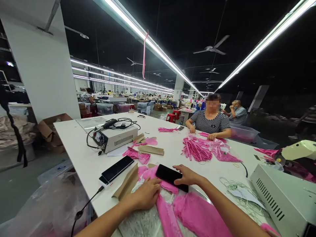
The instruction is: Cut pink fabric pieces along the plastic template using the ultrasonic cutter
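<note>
A black phone (166, 175) lies slanted over pink fabric (201, 210) in front of me. My right hand (185, 175) is over its right part, thumb on the dark face and fingers spread past the far edge. Just left of the phone, my left hand (147, 194) rests with fingers fairly flat on the pink fabric; its fingertips are partly hidden. Under the fabric is a greyish, shiny clear sheet (142, 222). A folded brown card strip (127, 184) lies beside my left hand.
Another phone (118, 169) lies left, near a cabled white device. Behind it stands a grey control box (118, 136) with a coiled lead. Pink strips (196, 148) are heaped before a seated person (209, 120) in stripes. A second box (278, 197) and loose pale cords (243, 192) are right.
</note>
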